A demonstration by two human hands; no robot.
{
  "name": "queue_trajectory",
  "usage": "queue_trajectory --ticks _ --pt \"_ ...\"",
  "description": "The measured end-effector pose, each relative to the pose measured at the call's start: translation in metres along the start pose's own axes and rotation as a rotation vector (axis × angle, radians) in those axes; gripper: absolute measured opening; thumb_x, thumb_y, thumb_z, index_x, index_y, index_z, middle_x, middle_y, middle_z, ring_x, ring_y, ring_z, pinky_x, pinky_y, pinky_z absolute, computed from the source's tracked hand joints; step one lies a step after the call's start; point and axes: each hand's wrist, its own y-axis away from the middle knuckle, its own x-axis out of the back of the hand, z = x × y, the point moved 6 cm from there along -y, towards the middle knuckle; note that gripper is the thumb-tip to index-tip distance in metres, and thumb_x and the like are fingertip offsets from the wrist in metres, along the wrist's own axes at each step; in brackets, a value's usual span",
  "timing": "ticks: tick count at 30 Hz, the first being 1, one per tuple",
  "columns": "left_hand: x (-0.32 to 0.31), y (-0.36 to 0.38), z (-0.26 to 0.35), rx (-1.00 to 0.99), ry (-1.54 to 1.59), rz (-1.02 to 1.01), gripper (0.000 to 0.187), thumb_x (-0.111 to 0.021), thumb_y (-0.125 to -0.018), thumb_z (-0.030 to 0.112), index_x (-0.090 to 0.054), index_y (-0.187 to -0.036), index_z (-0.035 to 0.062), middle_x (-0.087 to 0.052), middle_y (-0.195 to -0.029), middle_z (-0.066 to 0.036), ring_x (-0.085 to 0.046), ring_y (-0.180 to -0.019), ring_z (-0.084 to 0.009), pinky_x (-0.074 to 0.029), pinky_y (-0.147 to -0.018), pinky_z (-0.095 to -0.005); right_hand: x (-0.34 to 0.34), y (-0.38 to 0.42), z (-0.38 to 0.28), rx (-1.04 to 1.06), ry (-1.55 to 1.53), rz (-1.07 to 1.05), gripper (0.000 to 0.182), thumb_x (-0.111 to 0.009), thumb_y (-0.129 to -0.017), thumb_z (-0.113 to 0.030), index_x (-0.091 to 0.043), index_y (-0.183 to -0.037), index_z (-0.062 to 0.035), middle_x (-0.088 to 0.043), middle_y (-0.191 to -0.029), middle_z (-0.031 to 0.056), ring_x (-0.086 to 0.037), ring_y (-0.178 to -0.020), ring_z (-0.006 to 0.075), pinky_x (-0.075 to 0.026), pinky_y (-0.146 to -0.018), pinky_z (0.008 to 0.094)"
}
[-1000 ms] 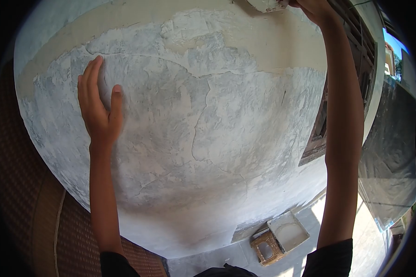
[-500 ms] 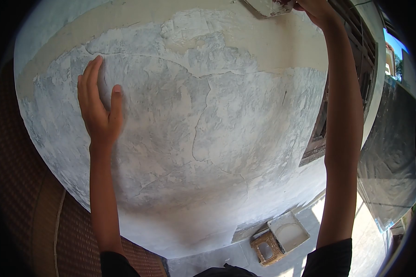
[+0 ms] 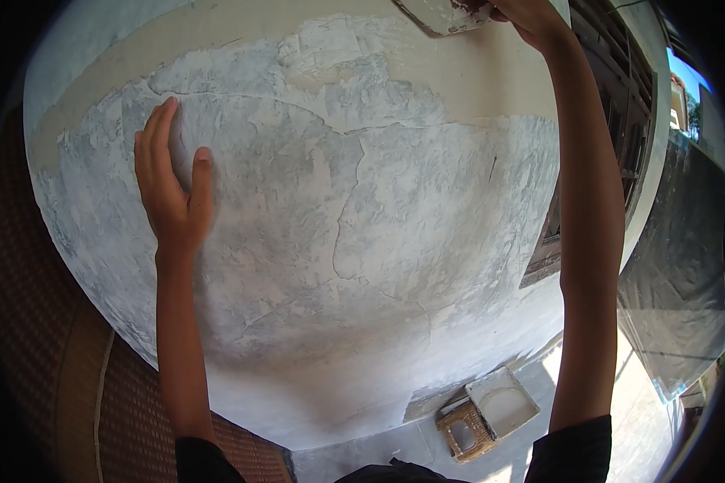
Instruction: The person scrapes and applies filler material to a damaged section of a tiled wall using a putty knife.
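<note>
A cracked wall (image 3: 298,209) with patchy white and grey plaster fills the middle of the head view. My left hand (image 3: 171,189) rests against its left part, fingers stretched up and thumb apart, holding nothing. High at the upper right, my right hand (image 3: 528,18) is closed around the handle of a flat plastering trowel (image 3: 441,18). The trowel blade lies at or close to the beige band near the top of the wall; whether it touches cannot be made out. The top of the trowel and part of my right hand are cut off by the frame edge.
On the floor at the lower right stands a woven-look brown stool (image 3: 461,431), with a whitish square tray (image 3: 503,402) beside or on it. A dark window frame (image 3: 549,241) borders the wall on the right. Dark sheeting (image 3: 677,266) hangs beyond; woven brown panels (image 3: 129,402) flank the left.
My right hand and the trowel have shifted a little to the left along the upper wall. The left hand has stayed in place.
</note>
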Motion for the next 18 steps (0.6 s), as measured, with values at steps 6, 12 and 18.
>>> queue_trajectory --ticks 6,12,18 --pt "0.001 0.0 -0.001 0.002 -0.001 0.005 0.054 -0.058 -0.094 0.018 -0.047 -0.145 0.0051 -0.051 -0.146 -0.015 -0.045 -0.136 -0.0332 -0.028 -0.118 -0.0509 0.016 0.004 0.012 0.005 -0.044 0.0 0.021 -0.078 -0.088 -0.03 -0.072 -0.091 -0.0111 -0.066 -0.075 -0.0011 -0.055 -0.062 0.0063 -0.035 -0.053 0.022" --pt "0.0 0.0 -0.001 0.005 0.004 0.001 0.053 -0.057 -0.095 0.021 -0.046 -0.145 0.006 -0.051 -0.146 -0.015 -0.045 -0.137 -0.0332 -0.026 -0.119 -0.0522 0.007 0.004 0.017 -0.026 -0.017 -0.008 0.022 -0.078 -0.089 -0.032 -0.072 -0.092 -0.0101 -0.065 -0.074 -0.0018 -0.054 -0.062 0.006 -0.035 -0.052 0.022" --pt "0.0 0.0 -0.002 -0.001 -0.01 0.007 0.053 -0.057 -0.095 0.021 -0.047 -0.145 0.0059 -0.051 -0.146 -0.015 -0.046 -0.136 -0.0333 -0.027 -0.118 -0.052 0.014 0.005 0.002 0.046 -0.115 0.067 0.026 -0.077 -0.089 -0.033 -0.073 -0.096 -0.008 -0.063 -0.073 -0.0027 -0.05 -0.06 0.0073 -0.035 -0.053 0.0231"
